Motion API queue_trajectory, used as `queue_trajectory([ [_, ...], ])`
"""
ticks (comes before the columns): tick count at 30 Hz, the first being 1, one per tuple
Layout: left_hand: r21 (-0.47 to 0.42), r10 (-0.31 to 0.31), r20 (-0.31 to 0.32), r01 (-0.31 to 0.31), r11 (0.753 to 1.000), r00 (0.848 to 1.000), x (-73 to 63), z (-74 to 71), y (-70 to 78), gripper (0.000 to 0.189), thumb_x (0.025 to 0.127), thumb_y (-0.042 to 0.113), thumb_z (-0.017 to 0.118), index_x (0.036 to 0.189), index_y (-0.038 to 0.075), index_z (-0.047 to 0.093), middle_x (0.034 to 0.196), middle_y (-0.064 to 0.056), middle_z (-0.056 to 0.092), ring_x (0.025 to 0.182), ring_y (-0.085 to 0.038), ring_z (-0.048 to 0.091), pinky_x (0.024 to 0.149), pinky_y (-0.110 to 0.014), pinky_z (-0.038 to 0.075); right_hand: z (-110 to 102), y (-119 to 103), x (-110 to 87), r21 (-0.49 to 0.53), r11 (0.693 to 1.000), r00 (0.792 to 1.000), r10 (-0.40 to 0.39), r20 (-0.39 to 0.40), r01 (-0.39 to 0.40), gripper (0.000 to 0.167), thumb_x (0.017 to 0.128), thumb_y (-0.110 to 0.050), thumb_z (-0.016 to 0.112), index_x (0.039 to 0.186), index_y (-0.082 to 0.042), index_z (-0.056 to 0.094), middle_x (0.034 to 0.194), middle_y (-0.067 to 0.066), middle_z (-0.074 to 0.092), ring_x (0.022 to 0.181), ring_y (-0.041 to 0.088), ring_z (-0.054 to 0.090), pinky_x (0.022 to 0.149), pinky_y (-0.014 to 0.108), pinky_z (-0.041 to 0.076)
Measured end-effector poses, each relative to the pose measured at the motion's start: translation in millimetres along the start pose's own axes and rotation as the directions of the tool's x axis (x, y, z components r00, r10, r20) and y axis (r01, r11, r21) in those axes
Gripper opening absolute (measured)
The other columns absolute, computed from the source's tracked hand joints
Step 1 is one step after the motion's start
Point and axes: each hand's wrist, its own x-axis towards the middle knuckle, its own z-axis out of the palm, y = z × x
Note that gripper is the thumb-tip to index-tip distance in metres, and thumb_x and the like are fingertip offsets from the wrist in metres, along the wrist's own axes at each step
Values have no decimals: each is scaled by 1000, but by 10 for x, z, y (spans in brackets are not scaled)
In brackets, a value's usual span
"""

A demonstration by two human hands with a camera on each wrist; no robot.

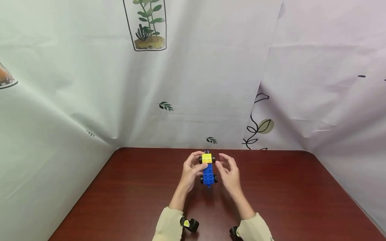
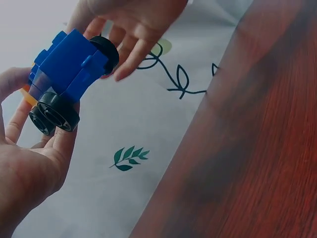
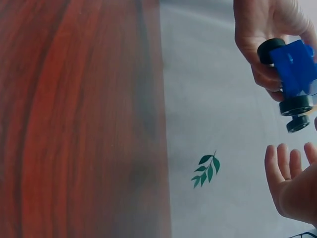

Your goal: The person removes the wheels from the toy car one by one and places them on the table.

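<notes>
A toy car of building blocks, with a long blue studded base (image 1: pixel 208 176), is held up over the table by my left hand (image 1: pixel 189 172). The thumb lies by the yellow brick (image 1: pixel 206 157) at its far end, with the other fingers beneath. Black wheels (image 2: pixel 58 111) stick out on both sides of the base. Beside the car's right side is my right hand (image 1: pixel 231 174), its fingers loosely bent and spread, gripping nothing. In the right wrist view, a gap shows between the right hand's fingertips (image 3: pixel 283 153) and the wheels.
The dark red wooden table (image 1: pixel 135 194) spreads under both hands. A pale cloth (image 1: pixel 205 83) with printed plants hangs behind it and along both sides. Black wrist cameras (image 1: pixel 190 225) are strapped at the light sleeves (image 1: pixel 169 223).
</notes>
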Motion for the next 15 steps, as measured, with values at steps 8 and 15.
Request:
queue_trajectory([
  [8,-29,-5,42,7,1000,999,-34,53,20,46,84,0,63,127,-4,47,103,4,60,75,-6,63,61,-24,54,-28,6,11,-25,1000,993,-11,118,15,40,96,-11,60,135,-4,56,124,18,59,104,10,62,92,20,52],
  [15,-47,3,99,1,999,995,-37,53,58,46,85,-1,60,128,-4,44,103,5,58,74,-5,64,60,-21,54,-77,-41,10,-52,997,986,-52,160,61,38,96,-12,59,134,-5,57,126,16,62,102,6,59,94,16,48],
])
